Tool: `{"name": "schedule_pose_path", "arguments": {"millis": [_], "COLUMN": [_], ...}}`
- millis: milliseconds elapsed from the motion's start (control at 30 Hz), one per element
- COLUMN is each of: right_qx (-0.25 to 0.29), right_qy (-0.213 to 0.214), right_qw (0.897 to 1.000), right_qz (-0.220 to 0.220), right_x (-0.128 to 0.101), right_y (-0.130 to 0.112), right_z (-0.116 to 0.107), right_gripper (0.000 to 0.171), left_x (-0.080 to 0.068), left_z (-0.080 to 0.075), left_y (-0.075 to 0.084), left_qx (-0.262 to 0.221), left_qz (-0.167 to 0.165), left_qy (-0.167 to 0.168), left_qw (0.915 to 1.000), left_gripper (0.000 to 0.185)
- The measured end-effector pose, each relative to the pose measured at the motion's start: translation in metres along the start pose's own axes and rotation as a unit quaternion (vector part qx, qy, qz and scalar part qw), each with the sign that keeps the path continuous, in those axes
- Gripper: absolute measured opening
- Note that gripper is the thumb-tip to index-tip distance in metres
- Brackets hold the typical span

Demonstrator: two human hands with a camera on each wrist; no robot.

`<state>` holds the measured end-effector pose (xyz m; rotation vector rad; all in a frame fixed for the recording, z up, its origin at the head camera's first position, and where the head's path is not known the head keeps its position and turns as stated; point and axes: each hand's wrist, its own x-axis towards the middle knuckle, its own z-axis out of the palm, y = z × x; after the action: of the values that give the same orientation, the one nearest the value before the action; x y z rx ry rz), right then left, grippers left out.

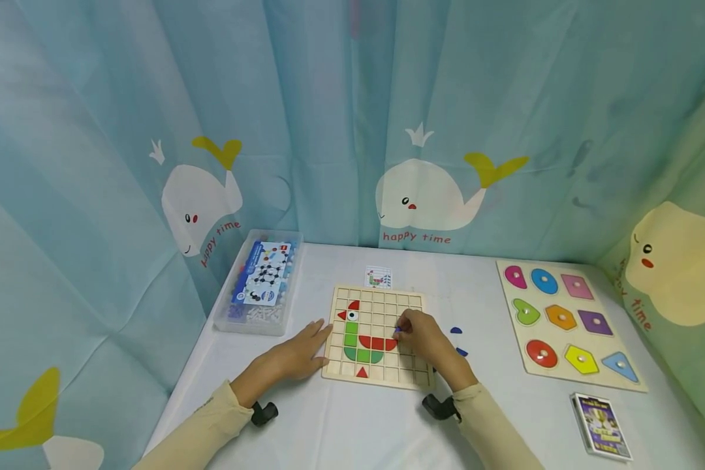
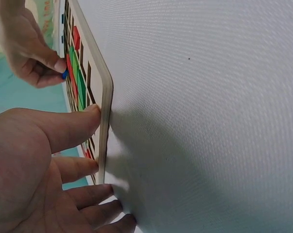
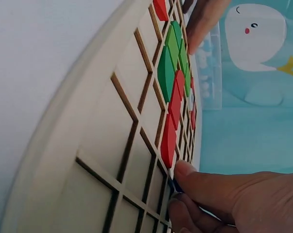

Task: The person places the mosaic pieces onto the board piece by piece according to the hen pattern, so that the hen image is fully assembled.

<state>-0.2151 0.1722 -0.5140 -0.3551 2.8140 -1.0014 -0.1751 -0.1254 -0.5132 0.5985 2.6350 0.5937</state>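
Observation:
A wooden grid board (image 1: 390,300) lies on the table, bearing red, green and white pieces in a bird-like figure. My right hand (image 1: 424,336) pinches a small blue piece (image 1: 397,329) between thumb and fingers at the board, beside the row of red pieces (image 1: 378,343). In the right wrist view the fingers mostly cover this blue piece (image 3: 177,185), so its shape cannot be made out. At the board's left edge rests my left hand (image 1: 299,351), fingers extended. Its thumb and index finger touch the edge in the left wrist view, with the other fingers lower, by the table.
Blue loose pieces (image 1: 456,330) lie right of the board. Behind it is a small pattern card (image 1: 378,277). A clear plastic box (image 1: 267,274) stands at the back left. On the right are a knobbed shape puzzle (image 1: 543,301) and a card deck (image 1: 602,424). Curtains (image 1: 329,130) enclose the table.

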Motion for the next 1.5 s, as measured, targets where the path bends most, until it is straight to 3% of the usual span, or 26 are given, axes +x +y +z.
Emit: {"name": "schedule_pose_path", "arguments": {"millis": [533,1500], "right_qx": [0.002,-0.004], "right_qy": [-0.022,-0.009], "right_qw": [1.0,1.0], "right_qz": [0.023,0.0], "right_x": [0.0026,0.0055], "right_y": [-0.0014,-0.0047], "right_z": [-0.0025,0.0062], "right_gripper": [0.018,0.005], "left_x": [0.0031,0.0004], "left_z": [0.0019,-0.0011], "left_y": [-0.0028,0.0002], "left_qx": [0.003,0.002], "left_qz": [-0.008,-0.003], "left_qy": [-0.002,-0.003], "left_qw": [1.0,1.0], "left_gripper": [0.071,0.071]}}
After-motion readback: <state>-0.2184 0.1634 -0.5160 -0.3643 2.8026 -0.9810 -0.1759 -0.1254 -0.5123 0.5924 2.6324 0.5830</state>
